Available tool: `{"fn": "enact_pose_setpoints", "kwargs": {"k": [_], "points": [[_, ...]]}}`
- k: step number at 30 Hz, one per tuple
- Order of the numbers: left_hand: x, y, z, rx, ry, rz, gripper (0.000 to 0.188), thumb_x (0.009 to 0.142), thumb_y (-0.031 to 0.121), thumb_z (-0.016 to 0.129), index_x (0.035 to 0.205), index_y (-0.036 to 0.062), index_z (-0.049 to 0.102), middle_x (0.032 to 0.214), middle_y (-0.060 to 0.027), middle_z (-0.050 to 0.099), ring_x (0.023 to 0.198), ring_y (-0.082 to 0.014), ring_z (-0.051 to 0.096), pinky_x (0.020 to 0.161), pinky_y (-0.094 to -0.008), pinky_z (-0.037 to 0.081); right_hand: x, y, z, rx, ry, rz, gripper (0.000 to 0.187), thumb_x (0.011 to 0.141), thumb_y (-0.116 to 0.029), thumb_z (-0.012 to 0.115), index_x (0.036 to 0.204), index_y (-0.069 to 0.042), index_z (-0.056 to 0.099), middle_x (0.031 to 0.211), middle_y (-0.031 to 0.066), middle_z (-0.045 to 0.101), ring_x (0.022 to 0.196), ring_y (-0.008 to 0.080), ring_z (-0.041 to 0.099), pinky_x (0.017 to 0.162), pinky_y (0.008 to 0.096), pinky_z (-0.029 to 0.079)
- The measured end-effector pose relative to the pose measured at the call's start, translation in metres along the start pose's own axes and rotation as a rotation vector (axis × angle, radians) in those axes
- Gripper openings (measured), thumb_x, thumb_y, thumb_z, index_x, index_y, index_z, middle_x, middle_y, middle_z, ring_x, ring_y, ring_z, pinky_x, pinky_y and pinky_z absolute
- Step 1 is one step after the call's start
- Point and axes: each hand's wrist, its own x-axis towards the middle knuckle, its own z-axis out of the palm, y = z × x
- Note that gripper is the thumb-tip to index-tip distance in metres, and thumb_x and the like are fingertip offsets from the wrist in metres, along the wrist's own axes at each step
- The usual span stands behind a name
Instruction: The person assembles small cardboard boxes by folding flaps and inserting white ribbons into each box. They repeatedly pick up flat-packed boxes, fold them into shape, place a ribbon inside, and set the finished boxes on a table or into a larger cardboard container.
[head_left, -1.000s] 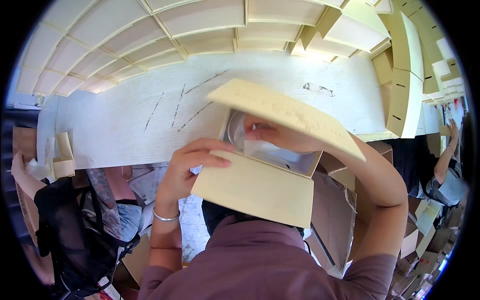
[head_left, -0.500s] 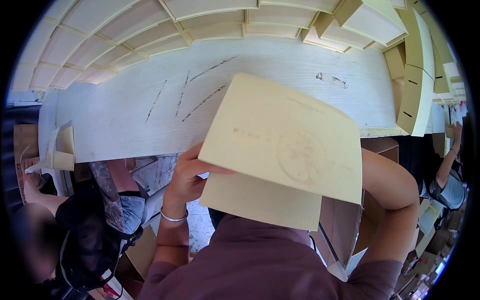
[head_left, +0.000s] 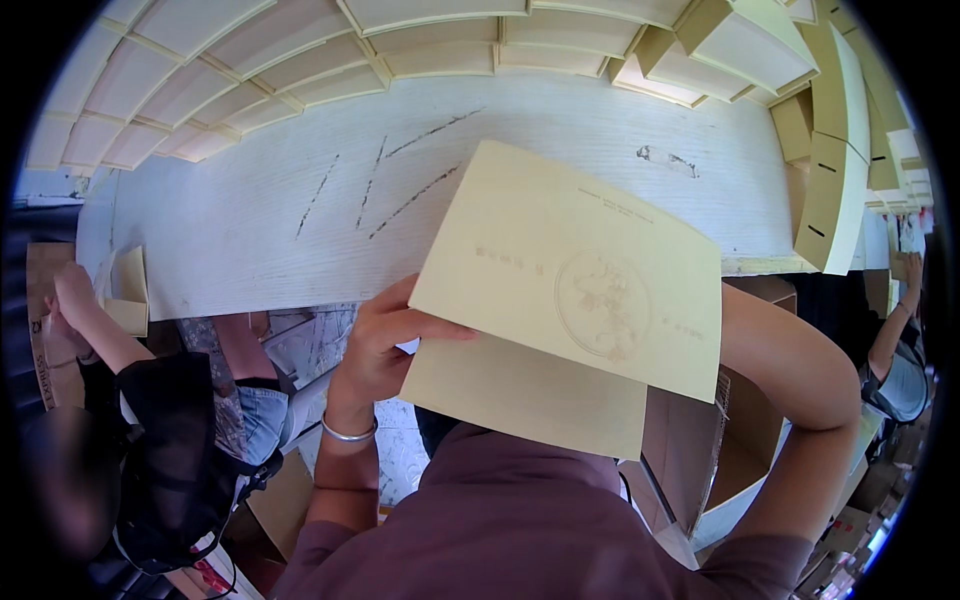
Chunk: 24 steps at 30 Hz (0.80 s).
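A cream cardboard box piece (head_left: pixel 520 240), with two panels meeting at an angle, is held tilted in front of my chest at the table's near edge. Its larger upper panel bears a faint round emblem and small print. The lower panel (head_left: pixel 530 395) shows beneath it. My left hand (head_left: pixel 380 340), with a silver bangle at the wrist, is closed on the piece's left edge, fingers reaching between the panels. My right forearm runs in behind the piece from the right, and the cardboard hides my right hand.
Stacked cream boxes (head_left: pixel 440 45) line the table's far side, with more boxes (head_left: pixel 830 150) at the right. The white table (head_left: pixel 270 230) has dark scuffs. An open brown carton (head_left: pixel 745 440) stands by my right arm. A co-worker (head_left: pixel 165 460) sits at left; another person (head_left: pixel 895 340) is far right.
The cardboard piece has tilted slightly, and its print shows sharper. My right elbow has swung a little outward to the right. The co-worker's hands at left have moved up.
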Motion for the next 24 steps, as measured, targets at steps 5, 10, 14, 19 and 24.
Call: {"fn": "enact_pose_setpoints", "kwargs": {"k": [5, 10, 14, 19, 24], "points": [[-0.001, 0.001, 0.002, 0.012, 0.007, -0.008, 0.025, 0.063, 0.006, 0.073, 0.088, 0.0081, 0.067, 0.096, -0.0119, 0.062, 0.087, -0.0251, 0.061, 0.071, -0.0301, 0.048, -0.003, 0.001, -0.003, -0.01, -0.007, 0.006, 0.015, 0.083, -0.017, 0.052, 0.094, -0.008, 0.056, 0.087, 0.0087, 0.058, 0.081, 0.0234, 0.055, 0.071, 0.032, 0.043], [-0.003, -0.004, 0.0, 0.029, -0.009, -0.04, 0.024, 0.065, 0.008, 0.073, 0.088, 0.008, 0.067, 0.094, -0.0103, 0.062, 0.085, -0.0226, 0.06, 0.07, -0.0295, 0.048, -0.007, 0.002, -0.006, -0.019, -0.009, 0.013, 0.015, 0.082, -0.015, 0.052, 0.094, -0.008, 0.056, 0.086, 0.0089, 0.058, 0.081, 0.0236, 0.055, 0.071, 0.032, 0.043], [0.006, -0.001, 0.001, -0.006, -0.001, -0.018, 0.023, 0.065, 0.008, 0.073, 0.087, 0.008, 0.067, 0.094, -0.0102, 0.061, 0.085, -0.0221, 0.06, 0.07, -0.0296, 0.048, -0.004, 0.004, -0.006, -0.014, -0.004, 0.004, 0.014, 0.081, -0.014, 0.052, 0.094, -0.008, 0.056, 0.086, 0.0091, 0.058, 0.081, 0.0238, 0.056, 0.071, 0.0321, 0.043], [0.013, -0.002, 0.003, -0.057, -0.005, 0.021, 0.023, 0.066, 0.008, 0.072, 0.088, 0.0071, 0.066, 0.096, -0.0119, 0.06, 0.087, -0.0235, 0.06, 0.072, -0.0312, 0.048, 0.015, 0.012, 0.006, 0.078, 0.049, 0.0, 0.014, 0.081, -0.013, 0.053, 0.093, -0.008, 0.056, 0.085, 0.0093, 0.058, 0.081, 0.024, 0.056, 0.071, 0.0321, 0.043], [0.01, -0.003, 0.002, -0.063, -0.058, -0.003, 0.022, 0.066, 0.009, 0.071, 0.088, 0.0068, 0.066, 0.099, -0.0132, 0.06, 0.088, -0.0237, 0.06, 0.074, -0.0318, 0.048, 0.014, 0.018, 0.007, 0.109, 0.069, 0.025, 0.014, 0.08, -0.011, 0.053, 0.093, -0.008, 0.056, 0.084, 0.0095, 0.058, 0.081, 0.0242, 0.056, 0.071, 0.0322, 0.043]]}}
